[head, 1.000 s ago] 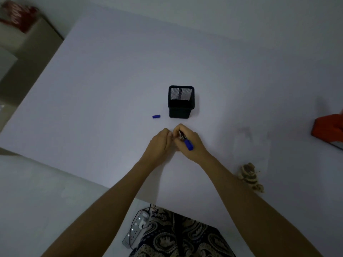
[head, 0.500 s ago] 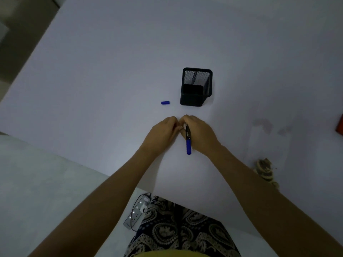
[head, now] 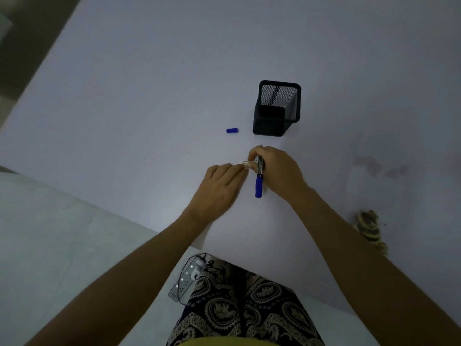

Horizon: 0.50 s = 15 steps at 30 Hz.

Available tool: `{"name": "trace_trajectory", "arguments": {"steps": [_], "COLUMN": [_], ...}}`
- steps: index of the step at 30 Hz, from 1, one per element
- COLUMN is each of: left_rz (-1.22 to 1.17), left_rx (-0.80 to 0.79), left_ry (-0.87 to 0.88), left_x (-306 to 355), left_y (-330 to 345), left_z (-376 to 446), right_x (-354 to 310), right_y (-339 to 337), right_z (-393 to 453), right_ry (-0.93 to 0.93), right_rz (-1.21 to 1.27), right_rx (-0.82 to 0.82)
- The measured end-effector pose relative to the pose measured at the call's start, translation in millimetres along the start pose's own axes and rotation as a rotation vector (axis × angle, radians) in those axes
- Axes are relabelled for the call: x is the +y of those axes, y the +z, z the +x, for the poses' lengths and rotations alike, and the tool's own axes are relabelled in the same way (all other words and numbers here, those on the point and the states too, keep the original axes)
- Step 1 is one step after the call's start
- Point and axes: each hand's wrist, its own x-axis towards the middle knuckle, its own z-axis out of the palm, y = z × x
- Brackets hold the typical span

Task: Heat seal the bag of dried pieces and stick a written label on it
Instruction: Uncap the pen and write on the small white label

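My right hand (head: 279, 171) grips a blue marker (head: 259, 179), its blue end pointing toward me and its tip hidden under my fingers. A small white label (head: 245, 162) lies on the white table (head: 149, 96) between my hands; my left hand (head: 222, 188) presses its fingertips on the label's near left edge. The marker's blue cap (head: 232, 130) lies loose on the table, left of the pen holder. A clear bag of dried brown pieces (head: 370, 227) lies at the table's right, apart from both hands.
A black mesh pen holder (head: 277, 108) stands just beyond my hands. A power strip (head: 185, 280) with a cable lies on the floor under the table's near edge. My patterned trousers show at the bottom.
The view has shifted, so the pen holder and cap sit further right. My right hand turned the marker so its blue end points toward me. The orange object at the right left the view.
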Motion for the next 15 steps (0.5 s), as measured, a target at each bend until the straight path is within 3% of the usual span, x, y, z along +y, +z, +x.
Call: {"name": "trace_trajectory", "arguments": {"steps": [6,11,15], "left_rz": [0.017,0.08,0.048], "left_rx": [-0.031,-0.047,-0.031], "left_ry": [-0.143,-0.127,-0.127], "left_x": [3.1,6.5,8.6], "left_y": [-2.4,-4.0,-0.3], "left_z": [1.0,9.1,7.5], "right_x": [2.0,1.2,-4.6], "right_y": [4.9,4.0,5.2], "right_z": [-3.9,-5.0,-6.5], "right_ry": [-0.04,-0.106,-0.196], "right_rz": [-0.02,-0.12,-0.302], "right_rx": [0.088,0.128,0.424]}}
